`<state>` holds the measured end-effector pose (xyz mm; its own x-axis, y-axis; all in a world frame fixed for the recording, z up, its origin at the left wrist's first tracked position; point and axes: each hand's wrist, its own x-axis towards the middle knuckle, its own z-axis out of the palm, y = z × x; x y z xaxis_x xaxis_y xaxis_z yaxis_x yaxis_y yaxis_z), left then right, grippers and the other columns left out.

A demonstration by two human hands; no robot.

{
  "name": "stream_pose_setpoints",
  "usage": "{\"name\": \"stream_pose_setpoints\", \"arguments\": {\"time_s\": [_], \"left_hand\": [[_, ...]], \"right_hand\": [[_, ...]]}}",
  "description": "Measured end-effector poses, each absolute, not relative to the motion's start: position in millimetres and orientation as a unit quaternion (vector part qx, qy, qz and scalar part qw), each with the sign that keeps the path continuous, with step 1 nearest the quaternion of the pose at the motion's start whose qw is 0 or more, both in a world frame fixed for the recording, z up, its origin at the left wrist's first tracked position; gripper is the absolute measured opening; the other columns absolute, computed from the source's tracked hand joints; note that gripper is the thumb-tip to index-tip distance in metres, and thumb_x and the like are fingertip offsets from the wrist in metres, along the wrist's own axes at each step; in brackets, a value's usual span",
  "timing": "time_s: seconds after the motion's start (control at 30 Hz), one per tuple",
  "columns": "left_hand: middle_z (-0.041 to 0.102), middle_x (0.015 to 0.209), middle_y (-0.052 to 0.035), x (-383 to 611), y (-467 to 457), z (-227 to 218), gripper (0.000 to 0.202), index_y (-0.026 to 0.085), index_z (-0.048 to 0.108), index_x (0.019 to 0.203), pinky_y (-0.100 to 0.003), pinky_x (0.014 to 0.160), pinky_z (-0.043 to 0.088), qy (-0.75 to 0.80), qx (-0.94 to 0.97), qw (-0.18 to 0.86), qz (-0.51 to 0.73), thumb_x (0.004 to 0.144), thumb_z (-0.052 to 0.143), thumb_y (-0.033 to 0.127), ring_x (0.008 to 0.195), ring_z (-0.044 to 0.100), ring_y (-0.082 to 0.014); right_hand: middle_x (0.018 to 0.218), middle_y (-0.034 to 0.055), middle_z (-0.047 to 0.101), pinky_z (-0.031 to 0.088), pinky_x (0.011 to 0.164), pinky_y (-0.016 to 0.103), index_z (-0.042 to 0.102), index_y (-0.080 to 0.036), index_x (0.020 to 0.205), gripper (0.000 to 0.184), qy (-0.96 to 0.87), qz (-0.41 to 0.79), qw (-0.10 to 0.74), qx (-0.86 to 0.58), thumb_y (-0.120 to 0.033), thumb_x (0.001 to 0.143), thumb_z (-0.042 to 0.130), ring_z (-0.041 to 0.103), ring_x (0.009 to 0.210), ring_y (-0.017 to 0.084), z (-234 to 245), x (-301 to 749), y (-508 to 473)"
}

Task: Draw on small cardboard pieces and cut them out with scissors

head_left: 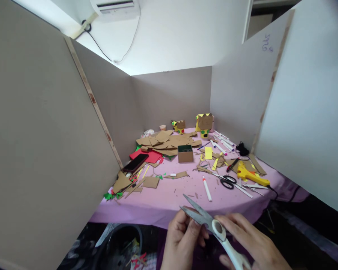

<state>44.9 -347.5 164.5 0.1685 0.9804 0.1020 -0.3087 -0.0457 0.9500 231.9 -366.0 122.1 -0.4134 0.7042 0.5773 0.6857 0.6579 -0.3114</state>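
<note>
My right hand is closed round the white handles of a pair of scissors, whose grey blades are parted and point up and left. My left hand is beside the blades, fingers curled and pinched near the lower blade; what they hold, if anything, is too small to make out. Both hands hover in front of the near edge of a table with a pink cloth.
On the cloth lie brown cardboard scraps, a small open cardboard box, a dark phone on red paper, a white marker, black-handled scissors, a yellow glue gun and several markers. Grey partition boards wall three sides. A dark bin stands below left.
</note>
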Motion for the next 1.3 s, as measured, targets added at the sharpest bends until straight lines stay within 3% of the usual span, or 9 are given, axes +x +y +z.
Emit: {"name": "stream_pose_setpoints", "arguments": {"time_s": [0.63,0.83,0.97,1.07,1.2,1.3], "left_hand": [[0.058,0.054,0.0016,46.7,-347.7,165.9,0.034,0.016,0.06,0.069,-0.018,0.046,0.032,0.356,0.46,0.616,0.531,0.071,0.069,0.049,0.044,0.044,-0.0066],[0.059,0.055,0.0016,45.8,-347.3,165.9,0.035,0.016,0.054,0.067,-0.017,0.044,0.027,0.358,0.463,0.619,0.523,0.073,0.068,0.048,0.042,0.044,-0.005],[0.062,0.057,-0.0008,46.7,-347.3,167.9,0.035,0.016,0.055,0.072,-0.016,0.044,0.024,0.361,0.447,0.63,0.523,0.075,0.066,0.049,0.043,0.046,-0.0059],[0.064,0.061,-0.0029,47.9,-346.4,168.6,0.036,0.015,0.058,0.07,-0.018,0.048,0.032,0.355,0.433,0.632,0.536,0.075,0.065,0.05,0.049,0.051,-0.0084],[0.056,0.056,0.0026,50.5,-344.0,168.4,0.033,0.014,0.066,0.068,-0.016,0.045,0.029,0.366,0.407,0.622,0.56,0.068,0.073,0.047,0.046,0.043,-0.0051],[0.06,0.06,0.0021,53.1,-343.1,169.1,0.03,0.015,0.071,0.068,-0.017,0.051,0.037,0.382,0.359,0.623,0.581,0.058,0.081,0.041,0.052,0.05,-0.0074]], "right_hand": [[0.11,0.0122,0.062,0.054,0.084,0.025,0.033,-0.022,0.136,0.064,-0.849,0.048,0.357,-0.386,-0.013,0.079,0.062,0.065,0.1,0.023,125.4,231.8,-366.8],[0.103,0.007,0.068,0.054,0.081,0.02,0.034,-0.028,0.135,0.063,-0.841,0.083,0.385,-0.371,-0.018,0.081,0.065,0.069,0.095,0.02,121.7,229.5,-363.2],[0.109,0.0056,0.068,0.053,0.082,0.019,0.048,-0.029,0.127,0.053,-0.773,0.182,0.443,-0.416,-0.022,0.078,0.069,0.067,0.1,0.021,121.6,227.2,-363.6],[0.103,0.0057,0.069,0.054,0.076,0.022,0.055,-0.025,0.119,0.042,-0.666,0.351,0.485,-0.446,-0.028,0.079,0.068,0.068,0.088,0.02,126.1,218.9,-364.3],[0.086,0.0022,0.065,0.051,0.056,0.022,0.052,-0.024,0.115,0.04,-0.511,0.547,0.527,-0.402,-0.039,0.081,0.066,0.061,0.06,0.012,132.1,200.8,-362.8],[0.085,0.0007,0.063,0.049,0.056,0.022,0.05,-0.026,0.115,0.048,-0.492,0.587,0.535,-0.356,-0.043,0.075,0.07,0.056,0.057,0.01,133.2,188.9,-359.0]]}}
